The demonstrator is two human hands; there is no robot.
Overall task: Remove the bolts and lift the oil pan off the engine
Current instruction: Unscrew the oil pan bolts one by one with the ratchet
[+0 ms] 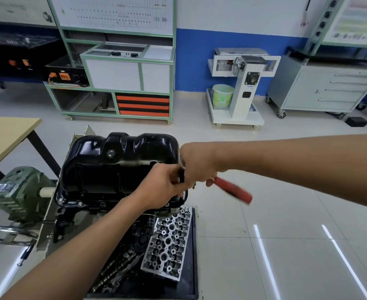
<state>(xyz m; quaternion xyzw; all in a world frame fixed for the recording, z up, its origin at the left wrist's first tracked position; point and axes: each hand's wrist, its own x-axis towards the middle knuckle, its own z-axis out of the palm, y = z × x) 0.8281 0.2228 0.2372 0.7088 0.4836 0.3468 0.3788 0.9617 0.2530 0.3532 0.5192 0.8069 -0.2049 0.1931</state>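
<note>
The tiled floor (286, 213) fills most of the view. A pale wooden tabletop (2, 139) juts in at the left edge.

In the lower middle, the glossy black oil pan (117, 165) sits upward-facing on the inverted engine (74, 213). Its flange lies against the block. Left of it are the green gearbox (18, 191) of the engine stand and a chrome handwheel (7, 233).

Below the engine, a black tray (194, 267) holds a silver cylinder head (167, 241) and camshafts (117, 265). A black oil filter (143, 224) hangs just above them.

Both bare forearms reach in and meet at the right end of the pan. The left hand (163, 185) comes up from the lower left, knuckles up. Its fingers are curled around the dark head end of a red-handled wrench (232, 190), right at the pan's flange.

The right hand (197, 165) comes in from the right with the wrist bent downward. It is clenched on the wrench's shaft, and the red grip sticks out below it toward the lower right, blurred.

Flange bolts (80, 203) show along the pan's near edge. A drain plug (110, 153) sits in its side wall.

The gearbox and the oil filter both carry labels, but the writing is too blurred to read.
</note>
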